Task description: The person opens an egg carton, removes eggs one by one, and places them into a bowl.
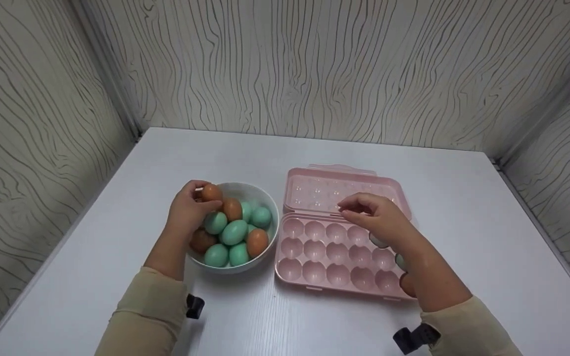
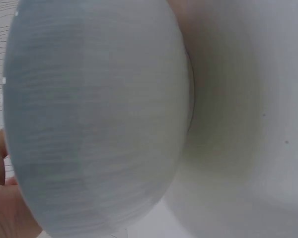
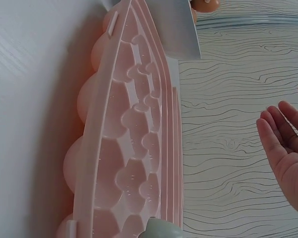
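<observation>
At the far left rim of a white bowl (image 1: 276, 223), my left hand (image 1: 185, 212) pinches a brown egg (image 1: 212, 193) between thumb and fingers. Green eggs (image 1: 235, 232) and brown eggs (image 1: 257, 242) fill the bowl. My right hand (image 1: 384, 220) hovers over the hinge side of a pink egg carton (image 1: 337, 252), its fingers loosely bent and holding nothing. Along the carton's right end sit a green egg (image 1: 401, 261) and a brown egg (image 1: 407, 285), partly hidden by my right forearm. The bowl's wall (image 2: 99, 119) blocks most of the left wrist view.
The carton's lid (image 1: 349, 189) lies folded back behind its cups, toward the far side of the white table (image 1: 235, 316). Patterned panels (image 1: 285, 69) enclose the table at the back and both sides. Bowl and carton stand close beside each other.
</observation>
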### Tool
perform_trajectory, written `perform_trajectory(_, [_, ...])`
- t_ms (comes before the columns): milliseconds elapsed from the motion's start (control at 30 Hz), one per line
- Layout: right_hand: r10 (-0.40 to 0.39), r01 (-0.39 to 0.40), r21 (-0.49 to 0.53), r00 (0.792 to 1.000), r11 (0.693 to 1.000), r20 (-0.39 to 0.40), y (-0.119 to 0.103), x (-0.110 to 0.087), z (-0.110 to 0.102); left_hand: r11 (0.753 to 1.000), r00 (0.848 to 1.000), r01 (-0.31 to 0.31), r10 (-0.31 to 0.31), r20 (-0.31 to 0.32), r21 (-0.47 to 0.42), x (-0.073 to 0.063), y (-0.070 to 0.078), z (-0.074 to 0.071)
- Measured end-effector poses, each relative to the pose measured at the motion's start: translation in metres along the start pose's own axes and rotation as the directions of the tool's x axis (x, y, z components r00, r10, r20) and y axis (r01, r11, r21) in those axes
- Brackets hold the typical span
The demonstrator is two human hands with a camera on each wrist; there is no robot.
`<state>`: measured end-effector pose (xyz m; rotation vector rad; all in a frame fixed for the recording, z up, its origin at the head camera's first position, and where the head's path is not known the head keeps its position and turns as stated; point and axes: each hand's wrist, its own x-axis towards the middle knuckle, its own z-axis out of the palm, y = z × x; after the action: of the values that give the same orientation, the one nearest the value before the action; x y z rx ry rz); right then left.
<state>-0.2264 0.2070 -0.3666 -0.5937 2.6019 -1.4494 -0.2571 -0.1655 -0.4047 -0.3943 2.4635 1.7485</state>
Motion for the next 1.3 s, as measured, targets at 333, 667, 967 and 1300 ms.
perform_trajectory(333, [0.002,-0.002,0.001,1.000,1.000,0.004,0.002,0.000,0.000,1.000,1.000,-0.002,0.002,-0.030,0.026,0.001,-0.006,0.004])
perform_trajectory(667, [0.003,-0.003,0.015,1.000,1.000,0.007,0.002,0.000,0.001,1.000,0.999,-0.009,0.009,-0.038,0.005,0.004,-0.011,0.005])
perform_trajectory(967, [0.009,-0.009,-0.023,1.000,1.000,0.004,-0.006,-0.003,0.001,0.996,0.998,0.053,-0.055,-0.026,-0.066,0.005,-0.010,0.003])
perform_trajectory(1300, [0.006,-0.006,-0.030,1.000,1.000,0.002,-0.004,-0.004,0.000,0.984,0.997,0.064,-0.072,-0.039,-0.166,0.006,-0.010,-0.001])
